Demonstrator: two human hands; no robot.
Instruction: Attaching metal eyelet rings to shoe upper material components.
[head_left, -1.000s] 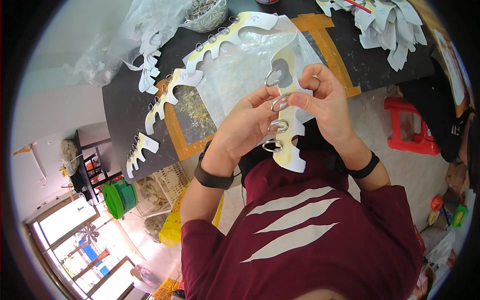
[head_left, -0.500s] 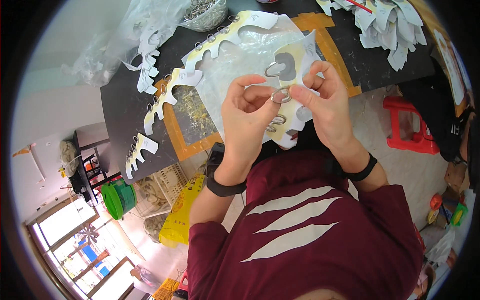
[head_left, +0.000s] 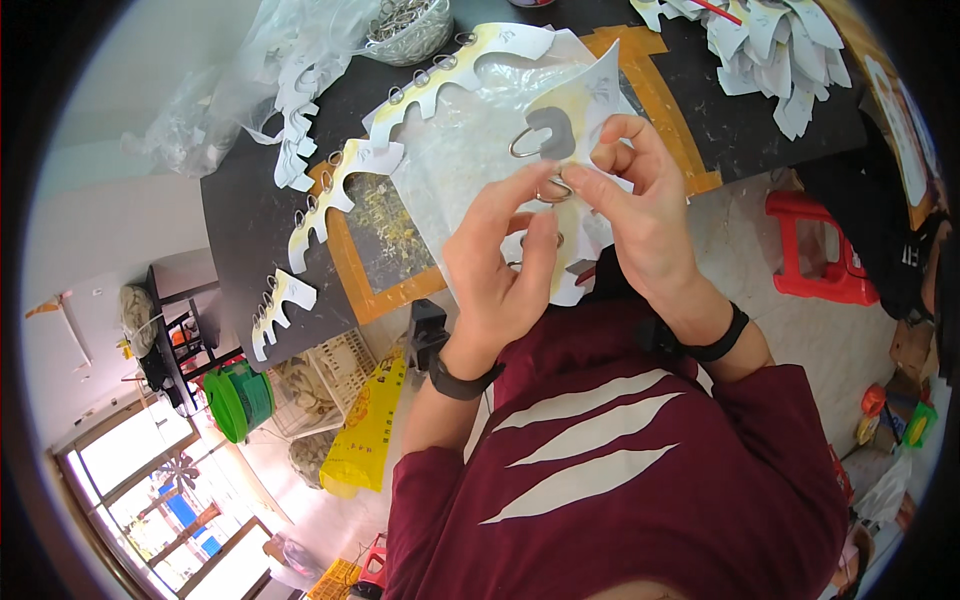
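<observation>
A white scalloped strip with yellowish patches and metal rings is raised in front of me, above the table's near edge. My right hand is closed on the strip, its thumb pressing beside a metal ring. At the same ring is the index fingertip of my left hand; the left thumb stands apart from that finger, lower down. One more ring juts from the strip beside a grey-looking cutout. Further rings toward the strip's lower end are partly hidden behind my left fingers.
On the dark table, several ringed strips lie along the left. A clear bowl of metal rings stands at the back, near a plastic bag. White pieces pile up back right. A red stool stands on the right.
My left thumb has come away from the ring and dropped lower, opening a gap to the index finger. The strip and right hand have shifted slightly left.
</observation>
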